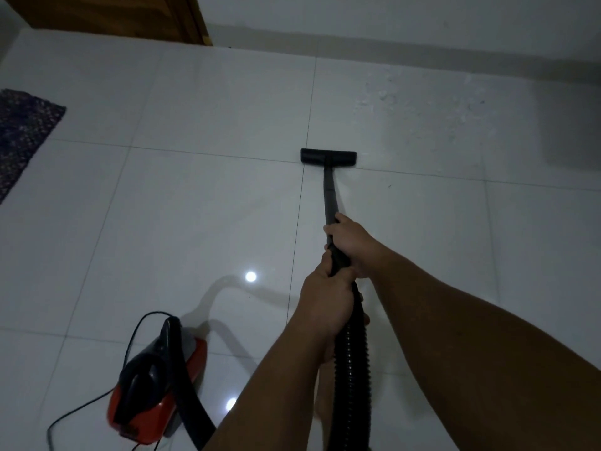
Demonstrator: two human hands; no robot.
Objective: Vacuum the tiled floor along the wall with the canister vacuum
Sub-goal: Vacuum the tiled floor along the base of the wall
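A black vacuum wand runs from my hands down to a flat black floor head that rests on the white tiled floor, on a grout line some way short of the wall. My right hand grips the wand higher up. My left hand grips it just below, where the ribbed black hose begins. The red and black canister vacuum sits on the floor at lower left, its hose curving toward me.
A dark patterned rug lies at the left edge. A wooden door stands at the top left, next to the wall's skirting. The canister's black power cord trails on the tiles at lower left. Dusty specks show on the tile at upper right.
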